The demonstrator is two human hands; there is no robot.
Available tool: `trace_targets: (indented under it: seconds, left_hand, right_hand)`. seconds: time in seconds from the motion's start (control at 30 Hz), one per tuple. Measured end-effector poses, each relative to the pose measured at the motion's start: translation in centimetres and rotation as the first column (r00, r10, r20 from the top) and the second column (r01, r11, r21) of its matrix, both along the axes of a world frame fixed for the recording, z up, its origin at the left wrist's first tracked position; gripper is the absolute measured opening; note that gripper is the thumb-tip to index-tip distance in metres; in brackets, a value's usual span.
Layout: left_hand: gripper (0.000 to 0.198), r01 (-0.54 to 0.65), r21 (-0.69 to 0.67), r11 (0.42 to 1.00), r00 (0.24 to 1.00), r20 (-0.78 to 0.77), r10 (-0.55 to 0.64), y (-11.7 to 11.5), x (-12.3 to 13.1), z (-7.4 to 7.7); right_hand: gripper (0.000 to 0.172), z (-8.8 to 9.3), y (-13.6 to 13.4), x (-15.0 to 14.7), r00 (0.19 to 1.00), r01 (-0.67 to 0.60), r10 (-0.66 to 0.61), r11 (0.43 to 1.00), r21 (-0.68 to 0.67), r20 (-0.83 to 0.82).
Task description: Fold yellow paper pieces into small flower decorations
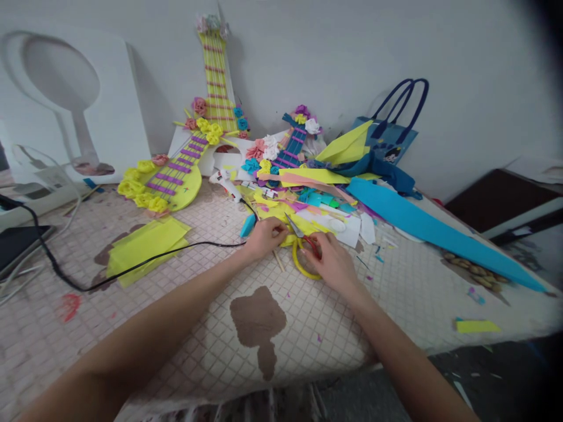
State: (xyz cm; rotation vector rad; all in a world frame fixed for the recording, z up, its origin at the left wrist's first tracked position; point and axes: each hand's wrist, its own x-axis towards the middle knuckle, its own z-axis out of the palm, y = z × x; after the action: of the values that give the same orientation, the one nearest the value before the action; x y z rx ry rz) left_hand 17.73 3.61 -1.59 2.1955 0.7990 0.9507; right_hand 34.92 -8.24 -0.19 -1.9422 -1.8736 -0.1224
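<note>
My right hand [332, 258] grips a pair of scissors [294, 226] by the red handle, and the metal blades point up and to the left. Close by, my left hand [265, 238] is closed in a pinch near the blade tips; what its fingers hold is too small to make out. Just under the scissors lies a yellow ring [303, 268], like a tape roll, partly covered by my right hand. A thin wooden stick [279, 261] rests between the hands. Yellow paper scraps [281, 206] are heaped behind them.
A white glue gun [227, 186] with a black cord [145, 265] lies behind my left hand. Yellow sheets [147, 247] are at left. Decorated paper guitars [176, 176] stand at the back. A long blue strip [440, 234] and a blue bag [391, 138] are at right.
</note>
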Motion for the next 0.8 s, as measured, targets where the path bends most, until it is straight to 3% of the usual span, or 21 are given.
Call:
trace_targets:
  seconds: [0.13, 0.27, 0.43, 0.63, 0.8]
  left_hand:
    - [0.011, -0.022, -0.017, 1.000, 1.000, -0.001, 0.022, -0.1, -1.4, 0.6]
    - [0.011, 0.005, 0.038, 0.999, 0.998, -0.066, -0.003, -1.5, -3.9, 1.2]
    - [0.014, 0.095, 0.164, 0.982, 0.988, -0.133, -0.073, -3.9, -8.3, 1.5]
    - [0.015, 0.010, 0.144, 0.989, 0.982, -0.188, 0.017, -4.9, -12.2, 1.3]
    - [0.015, -0.040, 0.126, 0.991, 0.983, -0.173, 0.062, -4.3, -12.9, 0.8]
  right_hand:
    - [0.029, 0.1, 0.5, -0.5, 0.979, -0.203, 0.202, 0.976, 0.081, 0.028]
    - [0.041, -0.3, 1.0, -1.6, 0.901, -0.412, 0.418, 0.908, -0.076, 0.119]
    - [0.038, -0.9, 1.4, -1.8, 0.896, -0.416, 0.428, 0.902, -0.114, 0.119]
    - [0.024, 0.7, 2.7, -3.1, 0.922, -0.386, 0.386, 0.921, 0.045, 0.010]
    - [0.011, 2.4, 5.9, -5.8, 0.917, -0.338, 0.364, 0.926, -0.166, 0.163]
